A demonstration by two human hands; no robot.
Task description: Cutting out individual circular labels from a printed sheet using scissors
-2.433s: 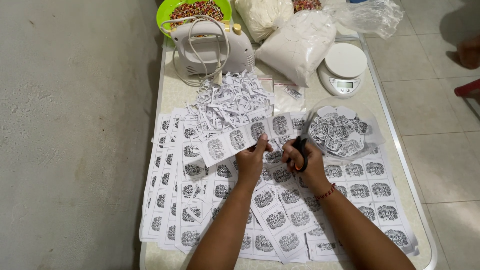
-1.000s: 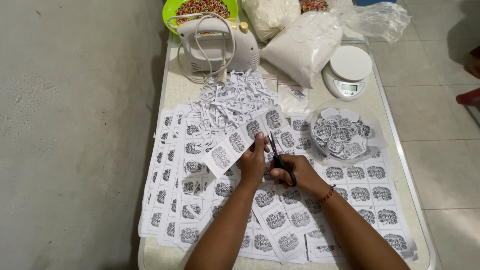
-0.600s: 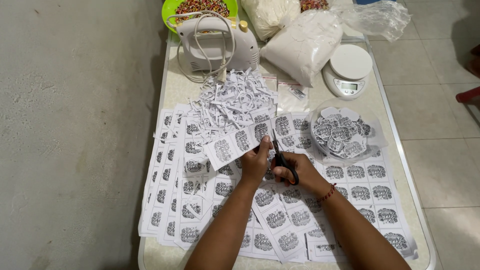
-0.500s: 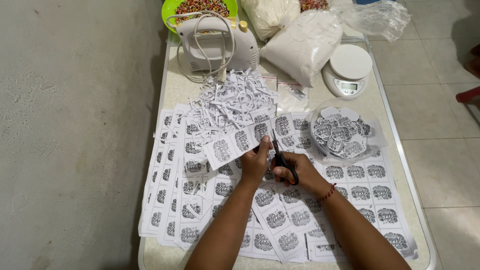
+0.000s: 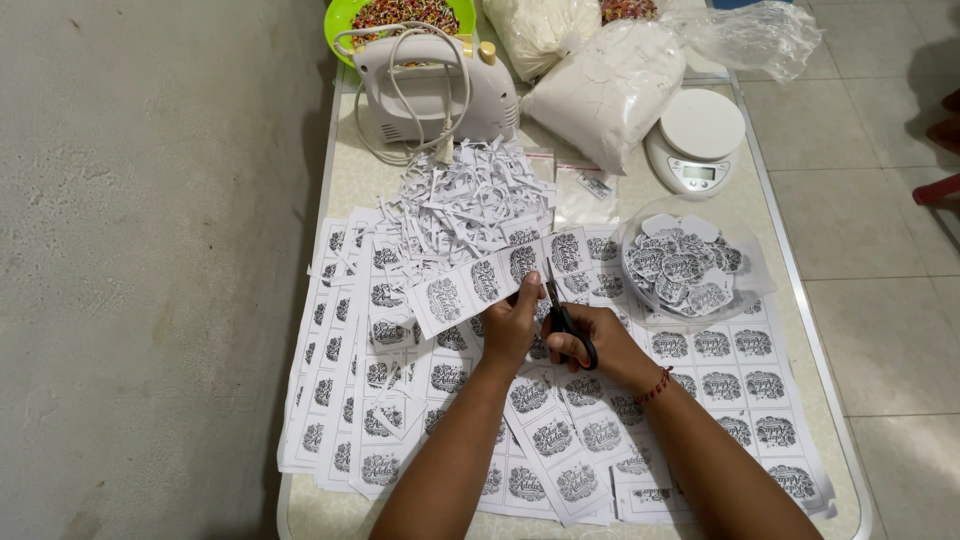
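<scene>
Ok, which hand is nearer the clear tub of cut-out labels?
Right. The right hand, working the scissors, sits just left of and below the tub. The left hand holds the paper strip farther left, beyond the scissors.

Pale folding table with metal rim. Directly on it: printed label sheets, paper offcuts, white kitchen scale, flour bag.

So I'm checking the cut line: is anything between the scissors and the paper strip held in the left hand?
Nothing visible. The scissors in the right hand already meet the paper strip, which the left hand holds above the printed sheets.
</scene>
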